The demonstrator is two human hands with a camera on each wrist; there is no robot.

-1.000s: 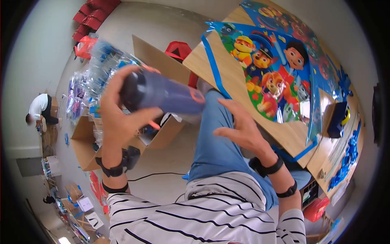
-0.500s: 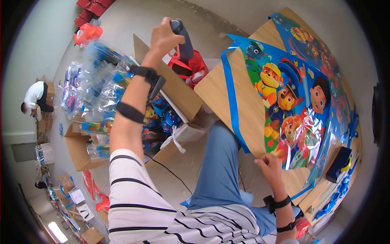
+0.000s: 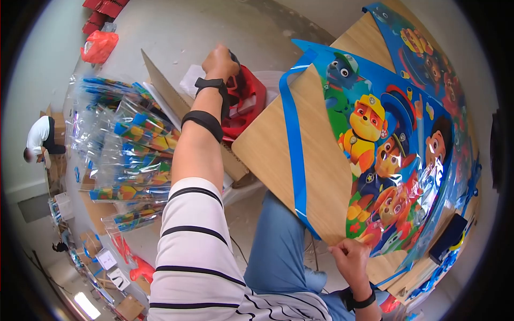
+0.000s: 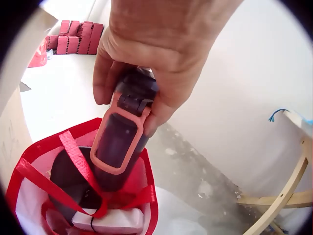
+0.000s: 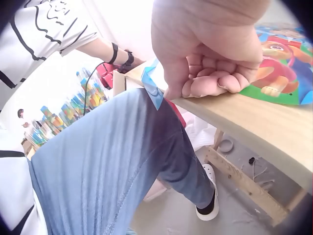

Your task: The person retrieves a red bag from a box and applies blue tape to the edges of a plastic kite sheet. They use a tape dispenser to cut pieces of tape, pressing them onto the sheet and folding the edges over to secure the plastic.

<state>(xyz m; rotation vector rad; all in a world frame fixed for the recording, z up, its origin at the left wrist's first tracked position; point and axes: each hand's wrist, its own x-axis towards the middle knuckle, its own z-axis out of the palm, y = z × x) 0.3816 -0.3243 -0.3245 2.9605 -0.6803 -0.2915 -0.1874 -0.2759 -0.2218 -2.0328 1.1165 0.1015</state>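
My left hand [image 3: 219, 64] is stretched forward and grips a dark water bottle [image 4: 110, 178] near its lid. A salmon-pink carry loop [image 4: 135, 144] hangs on the bottle's side. Below the hand stands an upright red tote bag [image 4: 152, 171], and the bottle's lower end is inside its mouth, among red straps, a dark item and a white box [image 4: 115, 223]. My right hand [image 3: 350, 262] rests at the wooden table's [image 3: 262, 144] near edge, its fingers curled with nothing in them. Close to it lie a blue ribbon [image 3: 293, 139] and a glossy cartoon-dog sheet [image 3: 369, 176].
Left of the bag, a cardboard box flap [image 3: 160, 80] rises beside a pile of clear-wrapped colourful packets [image 3: 134, 155]. A dark blue box [image 3: 448, 238] sits on the table's right side. Another person [image 3: 40, 136] bends over at far left.
My left hand has carried the bottle away from my body to the red bag and lowered it into the mouth. My right hand has come down to the table edge, its fingers now curled.
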